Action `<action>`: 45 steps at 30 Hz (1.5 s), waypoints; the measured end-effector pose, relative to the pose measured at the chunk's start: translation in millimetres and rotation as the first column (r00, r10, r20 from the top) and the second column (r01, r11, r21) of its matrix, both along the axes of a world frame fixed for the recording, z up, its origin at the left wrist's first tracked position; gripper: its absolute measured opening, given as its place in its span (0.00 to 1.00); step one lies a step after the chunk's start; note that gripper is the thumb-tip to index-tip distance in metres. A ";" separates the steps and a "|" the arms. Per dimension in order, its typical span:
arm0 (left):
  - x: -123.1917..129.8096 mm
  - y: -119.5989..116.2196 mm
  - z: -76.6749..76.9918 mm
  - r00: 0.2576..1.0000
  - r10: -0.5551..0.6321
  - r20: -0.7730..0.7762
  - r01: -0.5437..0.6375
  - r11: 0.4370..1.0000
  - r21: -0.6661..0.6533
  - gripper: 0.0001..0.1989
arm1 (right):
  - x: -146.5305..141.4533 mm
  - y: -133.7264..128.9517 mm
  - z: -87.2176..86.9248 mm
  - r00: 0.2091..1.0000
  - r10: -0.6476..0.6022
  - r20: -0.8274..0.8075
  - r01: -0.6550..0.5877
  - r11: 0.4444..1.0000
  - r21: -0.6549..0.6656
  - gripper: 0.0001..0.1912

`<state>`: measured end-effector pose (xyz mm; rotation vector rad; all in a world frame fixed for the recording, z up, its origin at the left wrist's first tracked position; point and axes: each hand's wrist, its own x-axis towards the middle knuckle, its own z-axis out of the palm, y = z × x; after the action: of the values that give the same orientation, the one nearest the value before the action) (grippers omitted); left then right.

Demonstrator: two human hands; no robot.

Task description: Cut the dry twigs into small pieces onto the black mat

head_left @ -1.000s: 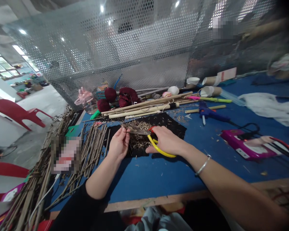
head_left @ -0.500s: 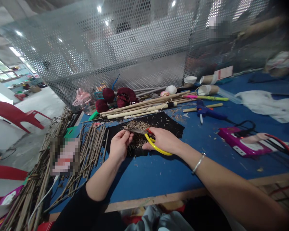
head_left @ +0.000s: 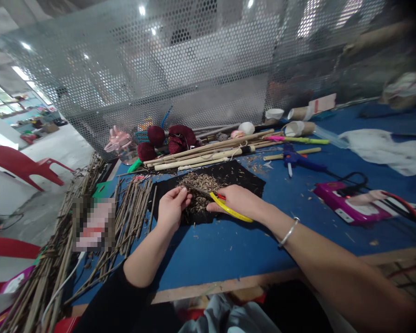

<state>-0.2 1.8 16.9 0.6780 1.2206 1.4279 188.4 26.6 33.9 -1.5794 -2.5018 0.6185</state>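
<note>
My right hand (head_left: 234, 201) is wrapped round the yellow and red handles of a pair of scissors (head_left: 229, 210), whose blades point left over a black cloth (head_left: 244, 178). Beside the blade tips, my left hand (head_left: 173, 203) is closed in a pinch; whatever lies between its fingertips is too small to name. A heap of short brown plant cuttings (head_left: 201, 182) lies on the cloth beneath the scissors.
Thin twigs (head_left: 135, 208) lie left of the cloth, with larger bundles at the table's left edge. Behind are bamboo sticks (head_left: 208, 155) and dark red balls (head_left: 156, 135). To the right are a blue glue gun (head_left: 301, 162) and a purple power strip (head_left: 353, 206).
The scissors and my right hand have shifted slightly right, and the handles have tilted a little. My left hand stays nearly in place, still pinched.
</note>
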 end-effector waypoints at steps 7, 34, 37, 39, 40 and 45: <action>-2.4 0.4 -5.7 0.988 -0.008 -0.154 0.006 1.000 -0.012 0.18 | 1.1 3.9 2.6 0.998 0.017 0.055 -0.014 0.998 -0.060 0.35; 4.2 0.6 2.7 0.971 0.072 0.228 -0.062 0.997 -0.051 0.03 | -2.2 -4.5 4.8 0.998 0.017 0.065 -0.025 0.992 0.121 0.32; 4.4 -0.7 3.3 0.973 0.072 0.217 -0.061 0.996 -0.058 0.03 | -1.3 -4.0 4.4 0.998 0.026 0.055 -0.033 0.991 0.129 0.32; 4.7 -1.2 3.4 0.975 0.075 0.209 -0.067 0.997 -0.049 0.03 | -0.4 -3.5 3.7 0.998 0.029 0.052 -0.035 0.990 0.135 0.32; 4.7 -1.2 3.2 0.977 0.072 0.200 -0.065 0.997 -0.039 0.04 | 0.0 -3.3 3.4 0.998 0.031 0.053 -0.038 0.990 0.138 0.33; 3.9 -0.4 0.8 0.993 0.050 0.106 -0.051 0.999 0.007 0.08 | 0.9 -3.0 3.3 0.996 0.037 0.081 -0.047 0.991 0.128 0.32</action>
<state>3.7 1.3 17.7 0.5741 1.1555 1.4933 189.3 23.6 37.2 -1.5375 -2.5793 0.3956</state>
